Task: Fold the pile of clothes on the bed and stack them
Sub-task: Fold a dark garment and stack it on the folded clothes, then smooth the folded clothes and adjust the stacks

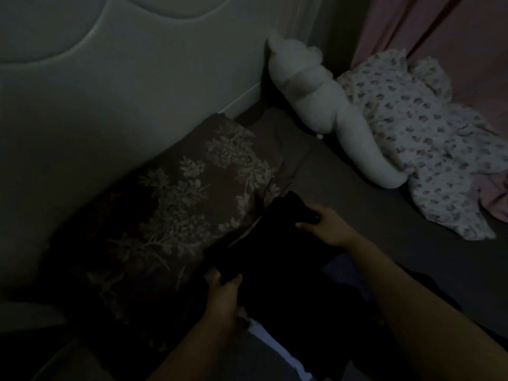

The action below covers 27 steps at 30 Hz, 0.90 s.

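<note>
1. Dim bedroom, view from head cam down at the grey bed sheet.
2. Left hand pinches near edge of a black, soft cloth garment; fingers curled round the fabric.
3. Right hand grasps the garment's far end, thumb over, fingers under.
4. Garment lies on the bed btwn both hands, beside a brown floral-print pillow.
5. White plush toy leans at padded pale headboard, touching a white flower-print crumpled cloth.
6. Pink curtain at back right.
7. No readable writing or labels; too dark.
</note>
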Motion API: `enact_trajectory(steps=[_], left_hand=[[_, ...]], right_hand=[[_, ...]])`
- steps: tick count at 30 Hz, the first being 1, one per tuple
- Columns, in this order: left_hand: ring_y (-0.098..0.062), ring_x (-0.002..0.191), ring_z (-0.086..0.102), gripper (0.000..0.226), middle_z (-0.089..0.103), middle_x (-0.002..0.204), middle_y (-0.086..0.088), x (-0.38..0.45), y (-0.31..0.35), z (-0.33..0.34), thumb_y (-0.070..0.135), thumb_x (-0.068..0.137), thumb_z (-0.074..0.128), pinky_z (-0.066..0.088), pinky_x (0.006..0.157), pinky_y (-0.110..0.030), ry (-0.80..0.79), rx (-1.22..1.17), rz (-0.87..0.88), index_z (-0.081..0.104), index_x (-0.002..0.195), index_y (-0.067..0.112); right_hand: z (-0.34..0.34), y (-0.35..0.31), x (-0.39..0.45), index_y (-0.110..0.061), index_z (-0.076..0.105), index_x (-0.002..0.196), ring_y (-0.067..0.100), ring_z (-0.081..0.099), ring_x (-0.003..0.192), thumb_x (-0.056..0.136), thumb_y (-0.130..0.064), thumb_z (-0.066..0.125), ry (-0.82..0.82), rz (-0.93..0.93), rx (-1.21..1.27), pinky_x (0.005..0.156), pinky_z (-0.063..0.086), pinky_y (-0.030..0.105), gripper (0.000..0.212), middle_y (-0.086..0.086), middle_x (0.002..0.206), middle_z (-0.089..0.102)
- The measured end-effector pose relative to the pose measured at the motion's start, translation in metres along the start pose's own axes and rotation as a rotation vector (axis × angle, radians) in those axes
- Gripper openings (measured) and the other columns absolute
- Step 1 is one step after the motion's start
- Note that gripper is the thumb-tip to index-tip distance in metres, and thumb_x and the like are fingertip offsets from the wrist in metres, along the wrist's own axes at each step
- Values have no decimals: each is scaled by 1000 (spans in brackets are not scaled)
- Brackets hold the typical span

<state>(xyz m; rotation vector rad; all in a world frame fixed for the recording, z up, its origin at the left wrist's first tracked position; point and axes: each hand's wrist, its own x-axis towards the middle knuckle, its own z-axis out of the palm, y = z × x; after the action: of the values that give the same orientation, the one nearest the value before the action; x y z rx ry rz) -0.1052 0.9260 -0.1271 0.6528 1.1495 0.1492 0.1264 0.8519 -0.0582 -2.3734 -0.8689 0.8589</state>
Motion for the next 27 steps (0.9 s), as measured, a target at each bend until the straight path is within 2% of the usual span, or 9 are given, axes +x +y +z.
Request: enact_trajectory(steps=[2,4,6,10,14,18,20,24,27], left_hand=[[-35,116,54,38,55,128,-13,48,-12,-2,7,93,55,41,102,-49,23,4,-17,49,128,19],[-35,121,51,54,50,135,-13,82,-27,0,24,88,63,42,102,-44,17,111,-48,43,137,13],[-31,124,49,80,48,138,-10,104,-43,-3,47,75,72,42,102,-41,5,241,-113,40,140,11],[-30,126,46,57,45,141,-11,130,-59,-9,28,93,55,39,105,-41,48,383,-46,34,143,9],[-33,134,35,62,30,151,-15,142,-62,-5,30,97,49,33,110,-43,101,499,-136,21,148,9],[-33,128,42,47,40,143,-16,121,-56,4,19,100,41,35,103,-36,185,508,-128,30,142,2],[-32,127,43,41,43,140,-16,95,-57,9,13,99,38,34,104,-35,204,612,-63,35,139,3],[-36,117,51,46,52,130,-20,34,-60,33,3,88,45,41,101,-45,271,752,242,44,134,7],[-36,116,52,37,55,126,-21,-17,-77,61,2,91,43,42,100,-40,52,905,351,52,126,2]], right_hand=[[33,24,48,-5,46,134,22,50,121,84,-20,69,10,57,-105,93,38,12,57,14,130,53],[79,47,74,-18,22,149,30,25,140,84,-45,63,21,172,-389,113,26,39,81,12,152,26],[131,61,74,-28,8,151,31,4,145,86,-57,52,-69,171,-544,114,13,52,83,6,159,4],[187,78,62,-31,-9,149,29,-13,145,91,-63,30,-98,131,-637,114,-5,55,77,1,158,-14],[180,80,62,-30,-11,149,29,-14,145,91,-64,26,-149,148,-691,113,-6,56,77,2,158,-15],[179,56,35,-23,-4,151,27,-11,145,97,-52,29,-215,154,-682,114,-6,56,70,6,159,-9],[175,42,1,-21,8,151,25,-7,146,96,-47,35,-166,61,-623,113,-7,56,67,4,159,0],[152,45,-91,-20,29,146,20,5,146,94,-39,45,106,-42,-365,115,-6,50,57,-1,156,22],[118,84,-171,-19,35,143,20,12,146,92,-35,49,137,121,-287,118,3,47,56,-1,150,34]])
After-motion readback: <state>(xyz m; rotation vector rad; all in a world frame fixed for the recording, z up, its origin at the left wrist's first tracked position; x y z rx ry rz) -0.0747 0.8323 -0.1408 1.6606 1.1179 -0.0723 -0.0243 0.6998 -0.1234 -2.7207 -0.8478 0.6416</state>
